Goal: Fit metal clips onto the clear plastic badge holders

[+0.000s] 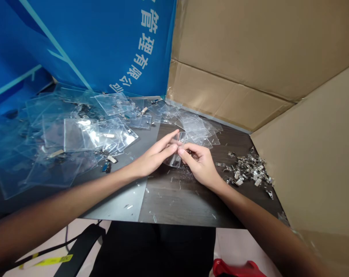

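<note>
1. Left hand (155, 156): pinches clear sleeve (174, 161), fingers extended.
2. Right hand (200, 161): thumb and fingers pinched at sleeve's right edge; can't tell if a clip's inside.
3. Sleeve: between both hands, above dark table (174, 207).
4. Just beyond: loose clear sleeves (194, 125).
5. Right: metal clip pile (253, 169).
6. Left: larger sleeve heap (79, 134), clips among it.

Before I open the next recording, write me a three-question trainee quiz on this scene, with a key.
1. True or false: the left hand and the right hand meet at a clear sleeve.
2. To the right of the right hand lies: (a) a roll of tape, (b) a pile of metal clips, (c) scissors.
3. Fill in: the panel with white lettering is ___.

Key: 1. true; 2. b; 3. blue.
</note>
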`<move>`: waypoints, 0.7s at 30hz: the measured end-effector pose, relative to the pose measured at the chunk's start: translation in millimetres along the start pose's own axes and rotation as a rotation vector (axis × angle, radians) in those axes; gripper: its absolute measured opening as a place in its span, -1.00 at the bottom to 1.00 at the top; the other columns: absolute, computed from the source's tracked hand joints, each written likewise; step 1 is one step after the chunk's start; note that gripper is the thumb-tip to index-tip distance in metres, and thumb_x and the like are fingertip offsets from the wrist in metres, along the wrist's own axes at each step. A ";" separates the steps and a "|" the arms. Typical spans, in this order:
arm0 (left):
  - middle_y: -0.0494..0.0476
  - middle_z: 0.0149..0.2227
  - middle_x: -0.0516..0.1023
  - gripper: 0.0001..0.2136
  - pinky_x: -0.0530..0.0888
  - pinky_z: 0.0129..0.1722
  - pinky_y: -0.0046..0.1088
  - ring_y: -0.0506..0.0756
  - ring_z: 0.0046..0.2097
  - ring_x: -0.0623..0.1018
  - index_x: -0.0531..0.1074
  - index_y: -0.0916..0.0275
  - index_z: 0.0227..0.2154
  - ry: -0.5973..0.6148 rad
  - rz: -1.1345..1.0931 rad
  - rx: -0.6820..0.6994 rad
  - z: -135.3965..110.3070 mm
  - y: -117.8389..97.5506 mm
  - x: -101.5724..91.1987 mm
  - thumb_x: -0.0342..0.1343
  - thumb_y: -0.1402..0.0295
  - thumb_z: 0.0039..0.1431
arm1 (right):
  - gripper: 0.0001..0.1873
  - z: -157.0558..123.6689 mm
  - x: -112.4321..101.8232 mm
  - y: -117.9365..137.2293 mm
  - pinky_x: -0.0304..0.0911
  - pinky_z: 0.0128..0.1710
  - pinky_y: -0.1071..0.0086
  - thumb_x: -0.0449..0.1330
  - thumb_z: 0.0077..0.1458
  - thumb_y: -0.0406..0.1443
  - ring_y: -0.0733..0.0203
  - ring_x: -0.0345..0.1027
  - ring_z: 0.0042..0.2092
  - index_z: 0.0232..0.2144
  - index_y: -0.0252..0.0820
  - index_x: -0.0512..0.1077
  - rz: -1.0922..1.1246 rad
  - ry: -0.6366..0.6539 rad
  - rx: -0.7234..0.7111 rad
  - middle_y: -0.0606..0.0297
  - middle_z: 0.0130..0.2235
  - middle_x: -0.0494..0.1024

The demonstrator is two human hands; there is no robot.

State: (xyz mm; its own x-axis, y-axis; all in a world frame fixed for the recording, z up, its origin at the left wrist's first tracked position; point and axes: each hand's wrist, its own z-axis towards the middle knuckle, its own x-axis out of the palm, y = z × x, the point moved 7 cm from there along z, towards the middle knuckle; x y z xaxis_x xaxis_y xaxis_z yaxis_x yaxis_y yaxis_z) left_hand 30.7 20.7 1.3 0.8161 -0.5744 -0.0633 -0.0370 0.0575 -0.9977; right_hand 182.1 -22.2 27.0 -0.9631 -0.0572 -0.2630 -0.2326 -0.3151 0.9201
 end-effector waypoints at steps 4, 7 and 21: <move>0.41 0.39 0.48 -0.20 0.45 0.38 0.00 0.33 0.34 0.53 0.18 0.12 0.57 0.095 -0.126 0.034 4.6 2.3 2.3 0.34 0.05 0.41 | -0.61 0.0 -3.8 -0.9 0.12 -0.39 0.35 0.28 0.36 -0.08 0.29 0.11 -0.48 -0.48 -0.12 0.47 0.006 -0.021 0.028 0.44 -0.54 0.33; 0.42 0.36 0.50 -0.27 0.47 0.38 0.05 0.31 0.32 0.56 0.21 0.10 0.54 0.119 -0.085 0.111 6.3 -1.1 0.4 0.34 0.14 0.42 | -0.62 -0.9 -4.3 -2.8 0.11 -0.41 0.35 0.27 0.35 -0.11 0.30 0.10 -0.49 -0.50 -0.12 0.47 0.010 -0.036 0.021 0.45 -0.56 0.32; 0.25 0.33 0.42 -0.28 0.32 0.53 0.19 0.32 0.40 0.45 0.27 -0.06 0.54 0.002 0.281 0.304 2.5 -11.6 -2.6 0.11 0.47 0.35 | -0.75 -4.9 3.9 3.1 0.18 -0.34 0.32 0.23 0.37 -0.24 0.28 0.18 -0.47 -0.35 -0.15 0.63 -0.202 0.029 -0.132 0.43 -0.54 0.36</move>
State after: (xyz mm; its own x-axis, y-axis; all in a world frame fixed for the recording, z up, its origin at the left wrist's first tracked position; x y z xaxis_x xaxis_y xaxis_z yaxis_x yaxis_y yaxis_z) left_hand 30.5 23.5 13.1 0.7974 -0.5037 -0.3324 -0.0854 0.4510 -0.8884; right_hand 178.3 -28.0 27.4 -0.8939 -0.0074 -0.4482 -0.3988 -0.4437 0.8025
